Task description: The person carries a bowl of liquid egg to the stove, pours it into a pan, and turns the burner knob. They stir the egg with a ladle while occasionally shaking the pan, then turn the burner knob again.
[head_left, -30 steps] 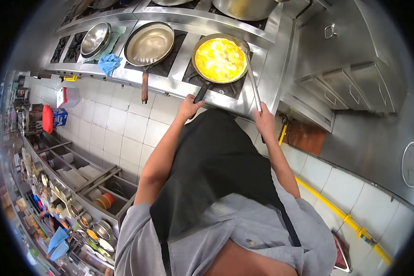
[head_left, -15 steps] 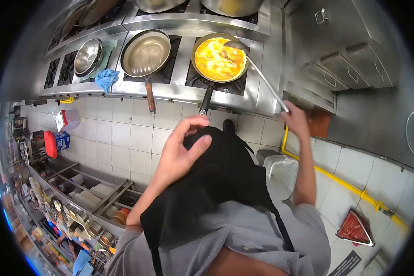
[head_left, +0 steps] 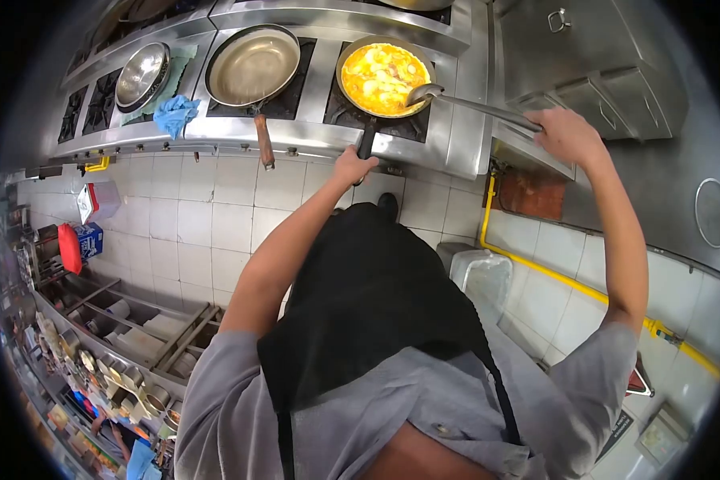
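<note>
A frying pan (head_left: 346,58) sits on the right front burner, with an orange-yellow egg mixture (head_left: 380,76) spread inside it. My left hand (head_left: 354,166) is closed round the black handle of this pan. In my right hand (head_left: 570,134), out to the right, is the end of a long metal ladle (head_left: 488,109). The ladle's bowl rests at the right edge of the mixture, by the pan's rim.
Left of it stands a second frying pan (head_left: 254,68) with a wooden handle jutting over the stove's front edge. Further left are metal bowls (head_left: 142,76) and a blue cloth (head_left: 176,115). A yellow pipe (head_left: 560,278) runs low on the right, near a clear plastic bin (head_left: 488,276).
My left hand, open before, has moved forward and taken hold of the pan's handle. My right hand has swung up and right, bringing the ladle's bowl to the pan's lower right.
</note>
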{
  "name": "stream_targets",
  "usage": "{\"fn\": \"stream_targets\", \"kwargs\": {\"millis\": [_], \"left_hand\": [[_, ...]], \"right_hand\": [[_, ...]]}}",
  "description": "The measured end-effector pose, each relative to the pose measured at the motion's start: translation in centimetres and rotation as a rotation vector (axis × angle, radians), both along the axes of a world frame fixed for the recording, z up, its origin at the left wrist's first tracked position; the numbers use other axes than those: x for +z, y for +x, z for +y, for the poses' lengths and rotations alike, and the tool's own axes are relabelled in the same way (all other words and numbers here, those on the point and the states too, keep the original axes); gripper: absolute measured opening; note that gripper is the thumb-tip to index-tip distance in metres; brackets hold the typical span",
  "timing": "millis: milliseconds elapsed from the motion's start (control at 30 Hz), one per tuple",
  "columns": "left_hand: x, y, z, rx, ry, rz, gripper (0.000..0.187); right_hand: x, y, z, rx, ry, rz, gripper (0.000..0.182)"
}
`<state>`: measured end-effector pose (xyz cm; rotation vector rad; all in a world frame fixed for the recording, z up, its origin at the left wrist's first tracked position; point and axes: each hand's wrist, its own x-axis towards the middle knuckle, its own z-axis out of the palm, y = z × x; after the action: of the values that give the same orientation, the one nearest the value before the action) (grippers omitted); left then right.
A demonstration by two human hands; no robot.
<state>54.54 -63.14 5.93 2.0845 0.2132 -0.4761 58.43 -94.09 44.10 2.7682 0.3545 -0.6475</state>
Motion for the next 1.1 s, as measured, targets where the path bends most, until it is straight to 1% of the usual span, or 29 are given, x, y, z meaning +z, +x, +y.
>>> {"fn": "stream_targets", "kwargs": {"millis": [33,67,100,167,233,267,333,367,433,467,533,567,600,667,767,900,1100], "left_hand": [[1.3,0.0,-0.3,0.053,-0.172,0.120,0.051],[2.1,0.0,-0.6,0.105,-0.344,0.240,0.043],[2.6,-0.1,-0.8,0.104,-0.346,0.240,0.043],[2.8,0.0,-1.0,0.101,-0.262,0.170,0.029],[2.1,-0.1,-1.3,0.113,-0.262,0.156,0.028],[1.7,-0.1,-1.3,0.128,-0.260,0.143,0.026],[1.2,-0.1,-1.4,0.130,-0.252,0.133,0.026],[1.1,-0.1,-1.4,0.133,-0.244,0.122,0.025],[1.0,-0.2,-1.5,0.142,-0.252,0.114,0.025],[1.0,-0.3,-1.5,0.150,-0.260,0.105,0.024],[0.9,-0.3,-1.5,0.158,-0.251,0.090,0.026],[0.8,-0.4,-1.5,0.158,-0.240,0.075,0.027],[0.9,-0.5,-1.6,0.162,-0.239,0.080,0.027],[1.5,-0.6,-1.7,0.165,-0.236,0.063,0.024],[2.7,-0.8,-1.7,0.165,-0.237,0.036,0.024],[1.4,-0.6,-1.7,0.175,-0.231,0.049,0.025],[1.9,-0.8,-1.9,0.189,-0.221,0.057,0.026]], "right_hand": [[0.2,0.5,0.2,0.062,0.002,-0.003,0.040],[0.3,1.0,0.2,0.061,-0.001,-0.003,0.040],[0.4,1.6,0.3,0.098,-0.004,0.002,0.039],[0.4,3.1,0.4,0.133,-0.006,0.004,0.038],[0.4,4.2,0.7,0.168,0.052,0.077,0.037],[1.1,4.4,2.2,0.167,0.051,0.077,0.037],[2.5,5.2,5.3,-0.181,-0.171,0.389,0.036],[2.3,5.3,5.1,-0.180,-0.172,0.389,0.036],[1.3,5.6,4.5,-0.196,-0.064,0.403,0.039],[0.6,5.2,4.0,-0.191,-0.067,0.403,0.039],[-1.9,3.9,1.9,-0.039,0.146,0.118,0.040],[-4.4,4.6,-0.8,0.230,0.147,0.053,0.044],[-4.6,4.5,-0.7,0.234,0.148,0.058,0.044],[-4.8,3.6,-0.5,0.089,0.141,0.139,0.045],[-5.6,2.6,-1.0,0.067,0.139,0.116,0.046],[-6.3,0.8,-0.9,0.030,0.163,0.050,0.044],[-7.4,-0.2,-1.4,0.023,0.233,0.013,0.042]]}}
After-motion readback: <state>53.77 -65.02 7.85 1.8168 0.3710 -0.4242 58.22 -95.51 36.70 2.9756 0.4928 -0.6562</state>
